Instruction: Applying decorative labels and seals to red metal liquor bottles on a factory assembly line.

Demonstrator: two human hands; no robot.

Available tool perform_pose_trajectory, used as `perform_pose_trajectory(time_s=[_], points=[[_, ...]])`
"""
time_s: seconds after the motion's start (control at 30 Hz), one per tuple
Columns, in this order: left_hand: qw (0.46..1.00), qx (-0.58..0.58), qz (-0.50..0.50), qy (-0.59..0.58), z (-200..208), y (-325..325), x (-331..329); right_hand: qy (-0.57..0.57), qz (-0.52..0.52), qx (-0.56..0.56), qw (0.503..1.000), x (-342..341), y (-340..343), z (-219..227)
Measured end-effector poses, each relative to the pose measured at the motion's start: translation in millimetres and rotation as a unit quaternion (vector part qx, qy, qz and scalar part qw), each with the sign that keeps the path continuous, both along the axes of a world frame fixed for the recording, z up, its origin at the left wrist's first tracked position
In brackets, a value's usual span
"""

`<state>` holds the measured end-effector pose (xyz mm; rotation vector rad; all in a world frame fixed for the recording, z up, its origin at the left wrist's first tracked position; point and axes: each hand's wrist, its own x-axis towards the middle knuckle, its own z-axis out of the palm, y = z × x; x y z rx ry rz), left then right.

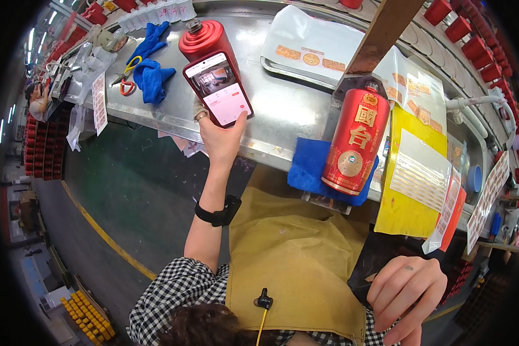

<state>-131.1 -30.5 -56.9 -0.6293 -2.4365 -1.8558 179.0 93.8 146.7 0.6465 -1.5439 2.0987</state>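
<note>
My left hand is closed around a smartphone, its lit screen facing up. The phone is above the bench's front edge, overlapping a red bottle behind it. At the lower right, my right hand is raised near my apron, fingers loosely bent and slightly apart. Nothing shows in it, though its palm is hidden. Beyond that hand, a red bottle with gold decoration lies tilted on a blue cloth at the bench edge.
A metal bench spans the far side. Yellow-handled scissors lie by blue cloths. Sticker sheets rest on a yellow board at right. A brown post rises above the bottle. A white pipe stands at far right.
</note>
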Motion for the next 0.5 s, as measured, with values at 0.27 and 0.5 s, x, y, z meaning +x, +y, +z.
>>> perform_pose_trajectory(time_s=[0.27,0.5], points=[[0.999,0.021,-0.004,0.024,-2.0,0.1,-1.2,-0.041,-0.016,-0.087,0.995,20.6,-0.4,-24.1],[0.998,0.002,-0.021,0.051,-4.6,0.1,-3.7,-0.046,-0.018,-0.109,0.993,19.4,1.9,-28.7]])
